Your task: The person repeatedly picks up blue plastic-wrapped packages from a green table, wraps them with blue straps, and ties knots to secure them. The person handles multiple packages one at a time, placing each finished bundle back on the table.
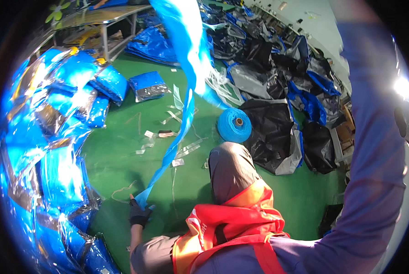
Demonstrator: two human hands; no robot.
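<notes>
My left hand [140, 213], in a dark glove with bare fingertips, is low on the left. It is closed on the end of a blue plastic strip [171, 153]. The strip climbs from the hand, twisted narrow at first, then broadens into a bright sheet at the top edge. A blue spool of plastic twine [232, 129] with a brown core rests on the green floor just beyond my knee. A blue length runs from it up toward the wide part. My right arm, in a purple sleeve [373, 137], is raised along the right side; its hand is outside the picture.
Blue packages in clear wrap [63, 178] are heaped along the left, and one package [148, 86] lies apart. Black and grey sheets with blue edging [268, 128] cover the right and back. Paper scraps [178, 162] litter the green floor [117, 164]. A table [99, 17] stands far left.
</notes>
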